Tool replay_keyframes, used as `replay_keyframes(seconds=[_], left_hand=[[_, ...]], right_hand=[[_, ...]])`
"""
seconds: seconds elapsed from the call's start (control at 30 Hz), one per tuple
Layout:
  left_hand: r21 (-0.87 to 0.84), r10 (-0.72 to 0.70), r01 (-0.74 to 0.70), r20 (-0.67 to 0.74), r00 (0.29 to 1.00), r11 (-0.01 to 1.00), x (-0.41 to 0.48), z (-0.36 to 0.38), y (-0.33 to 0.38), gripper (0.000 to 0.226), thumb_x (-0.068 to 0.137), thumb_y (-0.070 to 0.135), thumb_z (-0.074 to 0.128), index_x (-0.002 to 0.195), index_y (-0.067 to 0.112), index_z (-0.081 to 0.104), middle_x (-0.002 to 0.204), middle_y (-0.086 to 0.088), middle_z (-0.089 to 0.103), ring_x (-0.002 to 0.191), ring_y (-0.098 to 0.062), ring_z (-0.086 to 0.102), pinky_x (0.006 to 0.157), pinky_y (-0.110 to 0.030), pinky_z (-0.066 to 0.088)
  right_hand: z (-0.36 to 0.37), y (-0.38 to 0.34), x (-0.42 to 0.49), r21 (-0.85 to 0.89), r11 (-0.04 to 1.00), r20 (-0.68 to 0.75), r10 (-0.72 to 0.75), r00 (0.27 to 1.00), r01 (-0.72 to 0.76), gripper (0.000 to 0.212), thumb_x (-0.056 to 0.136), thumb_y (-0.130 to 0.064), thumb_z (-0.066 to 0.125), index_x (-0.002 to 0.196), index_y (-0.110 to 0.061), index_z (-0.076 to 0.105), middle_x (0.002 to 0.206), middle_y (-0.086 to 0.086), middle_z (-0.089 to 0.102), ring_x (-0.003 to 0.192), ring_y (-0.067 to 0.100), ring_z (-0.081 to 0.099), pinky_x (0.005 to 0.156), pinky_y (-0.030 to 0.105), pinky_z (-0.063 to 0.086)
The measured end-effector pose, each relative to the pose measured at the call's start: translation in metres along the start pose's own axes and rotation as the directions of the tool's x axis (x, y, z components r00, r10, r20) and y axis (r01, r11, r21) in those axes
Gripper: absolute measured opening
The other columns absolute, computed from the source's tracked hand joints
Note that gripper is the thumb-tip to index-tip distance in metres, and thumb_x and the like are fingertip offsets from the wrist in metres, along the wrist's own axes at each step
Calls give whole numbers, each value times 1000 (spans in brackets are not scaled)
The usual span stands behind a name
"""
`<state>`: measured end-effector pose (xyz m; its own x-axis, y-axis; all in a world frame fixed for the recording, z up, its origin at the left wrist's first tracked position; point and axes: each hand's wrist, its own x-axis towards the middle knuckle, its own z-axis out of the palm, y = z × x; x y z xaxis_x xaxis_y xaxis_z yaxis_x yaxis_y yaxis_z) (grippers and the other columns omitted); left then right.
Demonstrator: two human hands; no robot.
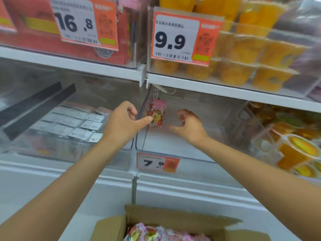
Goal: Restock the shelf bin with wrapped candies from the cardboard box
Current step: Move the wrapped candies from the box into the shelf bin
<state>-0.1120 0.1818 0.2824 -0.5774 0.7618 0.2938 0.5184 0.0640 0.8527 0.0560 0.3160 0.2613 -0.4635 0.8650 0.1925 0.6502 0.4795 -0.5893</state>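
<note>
Against left wall of clear plastic shelf bin [173, 143]: pink-and-red wrapped candy packet [156, 113], long axis 12-to-6, at 3 o'clock from nearer left hand [121, 124], thumb touching, ungripped; right hand [188, 126] loosely curled, empty, at packet's 4 o'clock.

Both bare arms reach into a clear shelf bin [166, 143] that carries a 7.9 price tag [158, 162] on its front. The left hand [123, 122] stretches one digit to touch a single upright pink-and-red wrapped candy packet [156, 113], while the right hand [189, 126] hovers just beside it with loosely clawed fingers, holding nothing. Below, an open cardboard box [173, 216] shows a heap of pink wrapped candies [156, 232].
</note>
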Motion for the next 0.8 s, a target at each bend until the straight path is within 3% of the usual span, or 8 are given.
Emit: replay_keyframes(seconds=[0.1, 0.23, 0.3, 0.4, 0.5, 0.57, 0.67, 0.8], left_hand=[[83, 140, -131, -102, 985, 988, -42, -6, 21, 31, 83, 29, 76, 78, 15, 48, 65, 4, 46, 58, -13, 42, 57, -33, 36], [96, 77, -85, 80, 994, 992, -112, 11, 16, 30, 82, 24, 72, 71, 23, 44, 63, 5, 48, 59, -16, 46, 59, -35, 40], [137, -64, 29, 265, 962, 990, -148, 26, -9, 29, 81, 24, 73, 71, 23, 47, 64, 5, 49, 62, -19, 47, 63, -35, 41], [232, -275, 180, 494, 825, 956, -200, 44, -62, 22, 84, 23, 74, 77, 18, 54, 69, 7, 51, 69, -16, 51, 66, -28, 40], [288, -411, 297, 547, 729, 910, -235, 52, -116, 16, 87, 18, 74, 86, 10, 60, 80, 10, 54, 73, -2, 51, 60, -13, 37], [312, -482, 367, 553, 680, 876, -248, 55, -144, 13, 88, 16, 73, 91, 10, 62, 85, 11, 53, 79, -3, 53, 63, -9, 37], [393, -566, 408, 560, 605, 824, -259, 60, -169, 5, 93, 19, 66, 92, 15, 64, 86, 1, 61, 93, -22, 63, 77, -23, 47], [357, -597, 483, 562, 572, 799, -268, 59, -192, 2, 91, 8, 66, 92, 6, 67, 111, -8, 66, 117, -28, 60, 83, -31, 49]], right_hand=[[-28, -10, -55, -157, 969, -108, -210, 972, 192, 26, 85, -20, 70, 109, -16, 63, 93, -3, 52, 86, 15, 52, 76, 32, 43], [-24, -3, -141, -49, 972, -264, -233, 936, 229, 12, 80, -13, 66, 91, -19, 64, 77, -8, 53, 72, 9, 49, 66, 28, 43], [-2, 20, -185, 14, 990, -153, -139, 978, 143, 12, 80, -12, 65, 90, -18, 65, 78, -7, 55, 70, 10, 50, 67, 27, 42], [41, 75, -246, 44, 994, 213, 87, 973, -99, 14, 84, -15, 68, 97, -18, 65, 81, -7, 57, 74, 11, 53, 71, 28, 42], [84, 127, -294, -10, 947, 507, 281, 815, -321, 25, 88, -17, 69, 113, -13, 65, 94, -4, 57, 84, 12, 53, 78, 25, 41], [114, 149, -314, -13, 906, 638, 333, 694, -423, 34, 90, -13, 68, 123, -6, 61, 103, -1, 53, 92, 15, 51, 82, 29, 45], [161, 155, -328, -12, 887, 719, 328, 613, -461, 44, 96, -13, 61, 137, 1, 51, 117, 7, 53, 100, 22, 54, 82, 29, 46], [219, 145, -318, -7, 923, 688, 283, 668, -384, 55, 98, -29, 57, 149, -16, 39, 153, 9, 40, 136, 27, 43, 112, 37, 36]])
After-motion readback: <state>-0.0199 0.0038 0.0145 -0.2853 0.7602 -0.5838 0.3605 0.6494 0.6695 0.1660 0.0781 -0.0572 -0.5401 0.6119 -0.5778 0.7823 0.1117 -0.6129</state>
